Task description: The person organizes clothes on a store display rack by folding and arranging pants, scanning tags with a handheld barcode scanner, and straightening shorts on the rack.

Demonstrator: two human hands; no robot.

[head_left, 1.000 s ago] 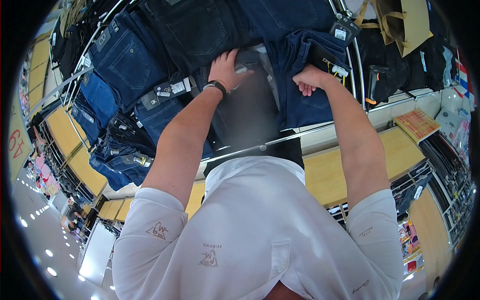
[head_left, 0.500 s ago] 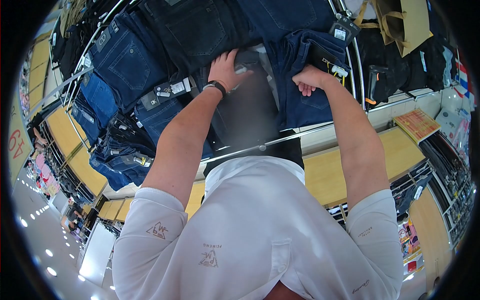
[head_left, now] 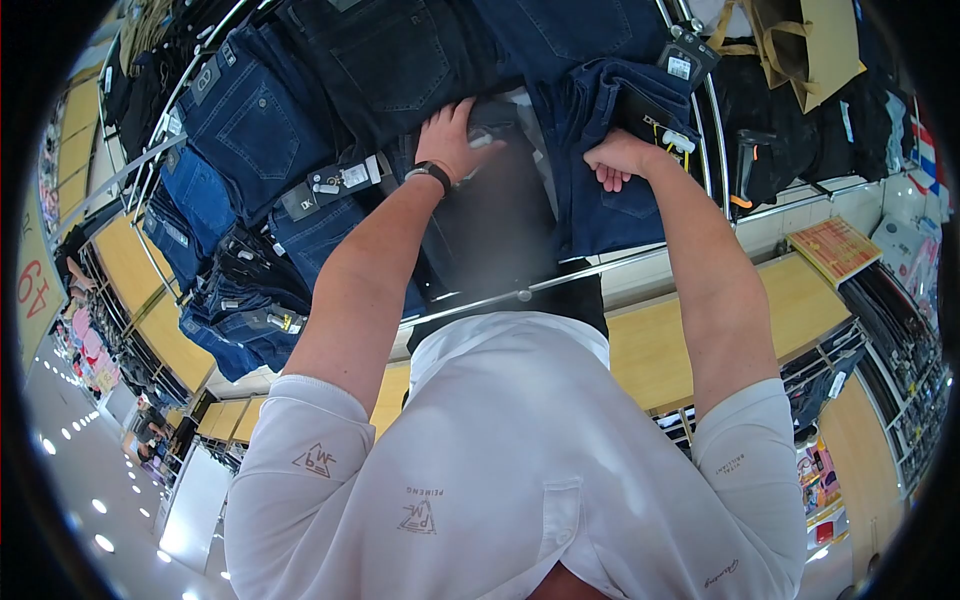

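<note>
My left hand, with a dark band on its wrist, lies on dark grey jeans with its fingers spread. Its fingertips reach the lower edge of the black jeans above. My right hand is curled closed at the folded dark blue jeans; its thumb presses on the denim, and the fabric inside the fingers is mostly hidden. Beside that hand, a tag with a white clip hangs from the jeans. A blurred haze covers part of the grey pair.
A chrome rail runs along the rack's front edge, near my waist. More folded blue jeans are stacked at left. A brown paper bag stands at upper right, and an orange price sign lies below it. Another person is far off at left.
</note>
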